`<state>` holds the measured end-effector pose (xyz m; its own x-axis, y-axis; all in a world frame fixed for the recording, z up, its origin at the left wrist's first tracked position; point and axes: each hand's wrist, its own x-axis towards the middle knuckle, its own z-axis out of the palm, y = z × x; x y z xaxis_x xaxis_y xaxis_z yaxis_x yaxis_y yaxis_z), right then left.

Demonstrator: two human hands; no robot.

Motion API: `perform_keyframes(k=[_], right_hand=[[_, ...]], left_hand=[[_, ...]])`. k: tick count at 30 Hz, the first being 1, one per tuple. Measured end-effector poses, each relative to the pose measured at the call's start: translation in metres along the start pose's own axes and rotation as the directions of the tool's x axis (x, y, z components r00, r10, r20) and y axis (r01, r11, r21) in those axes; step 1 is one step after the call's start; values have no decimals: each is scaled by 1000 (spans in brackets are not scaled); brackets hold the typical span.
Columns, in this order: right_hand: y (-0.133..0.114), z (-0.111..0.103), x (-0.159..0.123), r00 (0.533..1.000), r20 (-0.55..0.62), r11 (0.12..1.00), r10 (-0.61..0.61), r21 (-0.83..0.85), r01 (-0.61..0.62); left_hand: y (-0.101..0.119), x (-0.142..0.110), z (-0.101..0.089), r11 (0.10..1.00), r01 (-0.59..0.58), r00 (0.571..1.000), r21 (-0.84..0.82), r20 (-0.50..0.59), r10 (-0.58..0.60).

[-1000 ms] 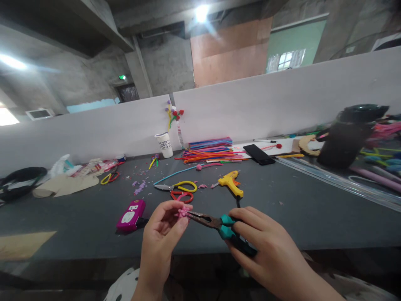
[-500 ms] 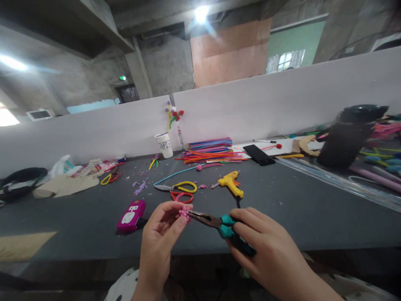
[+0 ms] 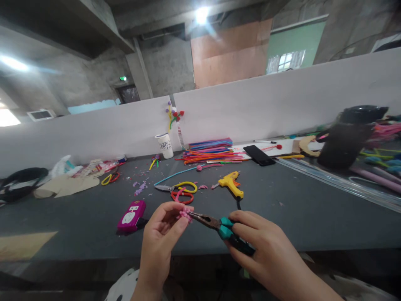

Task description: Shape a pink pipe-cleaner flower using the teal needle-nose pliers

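Between the thumb and fingers of my left hand is a small pink pipe-cleaner flower, with a pink strand sticking up behind it. My right hand grips needle-nose pliers by their teal and black handles. The tips of the pliers touch the right side of the flower, and their jaws look nearly closed. Just beyond my left hand lie scissors with one yellow and one red handle loop. A yellow glue gun rests on the table beyond the pliers.
A magenta case lies left of my left hand. Bundled pipe cleaners, a white cup and a phone are along the white partition. A dark jug stands at right. A second pair of scissors is at left.
The plier handles have come slightly closer together in my right hand, and the jaws have narrowed at the flower. My left hand has barely moved.
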<state>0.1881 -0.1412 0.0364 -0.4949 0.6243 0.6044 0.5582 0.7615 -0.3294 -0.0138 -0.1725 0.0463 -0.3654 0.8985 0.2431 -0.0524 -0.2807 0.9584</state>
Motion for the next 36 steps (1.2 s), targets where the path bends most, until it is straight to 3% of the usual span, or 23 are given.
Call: perform_keyframes(k=[5, 12, 26, 36], right_hand=[[-4, -3, 4, 987, 119, 981, 111, 148, -128], [2, -2, 2, 1000, -18, 1000, 9, 20, -9], [2, -2, 2, 1000, -16, 998, -24, -51, 24], [5, 7, -1, 984, -84, 958, -155, -256, 129]], left_hand=[[-1, 1, -3, 1000, 1, 1000, 6, 25, -2], [-3, 2, -5, 997, 54, 998, -48, 27, -52], [-3, 2, -4, 997, 74, 996, -39, 46, -72], [-3, 3, -3, 995, 95, 995, -19, 11, -95]])
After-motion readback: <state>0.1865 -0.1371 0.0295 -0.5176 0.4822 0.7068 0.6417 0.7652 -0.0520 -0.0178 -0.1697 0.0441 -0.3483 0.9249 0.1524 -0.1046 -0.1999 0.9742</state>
